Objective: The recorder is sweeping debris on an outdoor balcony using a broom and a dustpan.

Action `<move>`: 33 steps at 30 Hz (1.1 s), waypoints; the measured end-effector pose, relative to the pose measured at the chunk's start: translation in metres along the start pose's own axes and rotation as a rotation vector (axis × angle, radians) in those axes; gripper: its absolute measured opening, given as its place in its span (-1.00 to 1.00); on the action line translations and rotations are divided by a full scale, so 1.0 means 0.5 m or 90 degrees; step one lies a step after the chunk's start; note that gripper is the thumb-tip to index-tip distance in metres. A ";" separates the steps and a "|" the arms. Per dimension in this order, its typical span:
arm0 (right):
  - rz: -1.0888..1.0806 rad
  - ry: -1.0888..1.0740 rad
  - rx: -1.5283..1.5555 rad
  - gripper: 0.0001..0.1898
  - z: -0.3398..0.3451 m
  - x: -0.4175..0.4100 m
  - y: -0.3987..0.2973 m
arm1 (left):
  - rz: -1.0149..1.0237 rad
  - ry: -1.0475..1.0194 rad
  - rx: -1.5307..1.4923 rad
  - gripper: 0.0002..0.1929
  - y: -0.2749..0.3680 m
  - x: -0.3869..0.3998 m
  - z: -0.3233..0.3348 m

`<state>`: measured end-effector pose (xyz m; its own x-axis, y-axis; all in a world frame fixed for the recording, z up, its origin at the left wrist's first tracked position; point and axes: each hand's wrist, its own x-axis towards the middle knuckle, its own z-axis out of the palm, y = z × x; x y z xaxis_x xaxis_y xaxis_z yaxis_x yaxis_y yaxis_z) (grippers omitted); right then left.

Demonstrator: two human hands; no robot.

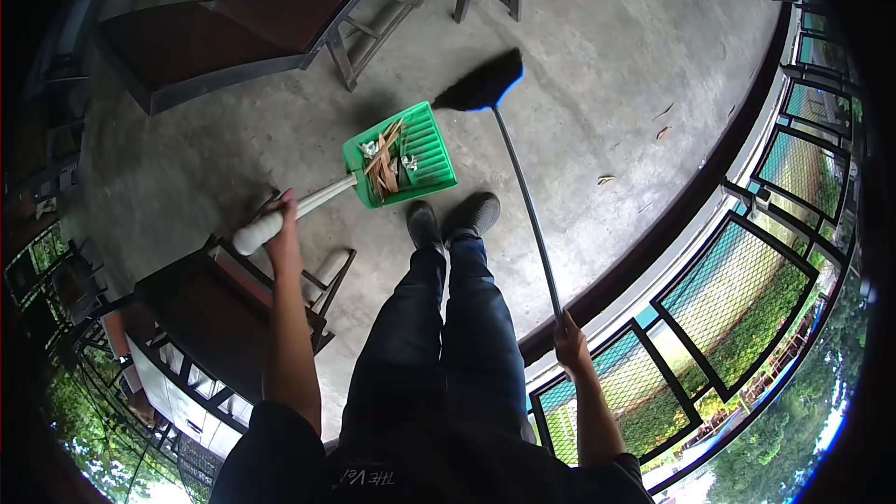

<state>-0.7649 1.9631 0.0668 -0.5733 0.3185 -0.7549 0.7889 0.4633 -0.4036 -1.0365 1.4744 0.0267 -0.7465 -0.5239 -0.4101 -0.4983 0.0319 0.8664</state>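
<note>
My left hand grips the pale handle of a green plastic dustpan near its white rounded end. Dry brown leaves and crumpled white scraps lie in the ribbed pan, which is in front of my shoes. On the right, my right hand is closed around the upper part of a long dark broom handle. The broom's black bristle head, with a blue edge, is beyond the dustpan, close to its far corner. Whether the bristles touch the floor cannot be told.
Dark wooden tables with trestle legs stand ahead and left. A dark chair or bench is beside my left arm. Several dry leaves lie on the concrete floor to the right. A metal mesh railing curves along the right side.
</note>
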 end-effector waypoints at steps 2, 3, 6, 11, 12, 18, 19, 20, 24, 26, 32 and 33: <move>-0.136 0.085 -0.193 -0.58 -0.033 -0.056 0.063 | -0.022 0.104 -0.108 -0.75 0.087 -0.015 -0.040; -0.083 0.047 -0.255 -0.59 -0.052 -0.069 0.061 | -0.001 0.155 -0.127 -0.77 0.119 -0.017 -0.070; -0.085 0.029 -0.242 -0.63 -0.105 -0.122 0.023 | 0.043 0.122 -0.163 -0.83 0.163 -0.010 -0.182; -0.136 -0.031 -0.262 -0.65 -0.185 -0.038 -0.006 | 0.117 0.102 -0.124 -0.87 0.227 -0.012 -0.266; -0.058 -0.077 -0.293 -0.64 -0.196 -0.010 -0.052 | 0.147 0.092 -0.115 -0.88 0.238 -0.009 -0.274; -0.048 -0.142 -0.473 -0.77 -0.207 0.139 -0.228 | 0.186 0.116 -0.033 -0.87 0.255 0.003 -0.275; -0.060 -0.118 -0.530 -0.81 -0.220 0.155 -0.227 | 0.188 0.127 -0.036 -0.87 0.255 0.000 -0.266; -0.012 -0.107 -0.578 -0.74 -0.245 0.167 -0.233 | 0.188 0.129 -0.034 -0.87 0.254 -0.003 -0.259; -0.051 -0.034 -0.704 -0.81 -0.392 0.188 -0.241 | 0.179 0.166 -0.046 -0.89 0.251 -0.015 -0.234; -0.139 0.074 -0.768 -0.73 -0.489 0.199 -0.154 | 0.166 0.172 -0.064 -0.90 0.242 -0.011 -0.219; -0.286 0.113 -0.740 -0.73 -0.503 0.112 -0.197 | 0.149 0.171 -0.048 -0.91 0.230 -0.031 -0.202; -0.279 0.116 -0.706 -0.74 -0.490 0.105 -0.190 | 0.125 0.158 -0.057 -0.87 0.222 -0.032 -0.191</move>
<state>-0.9242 2.1383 0.1921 -0.8386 0.0270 -0.5440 -0.0480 0.9912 0.1232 -1.0376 1.4049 0.1568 -0.6881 -0.7076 -0.1607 -0.3070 0.0832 0.9481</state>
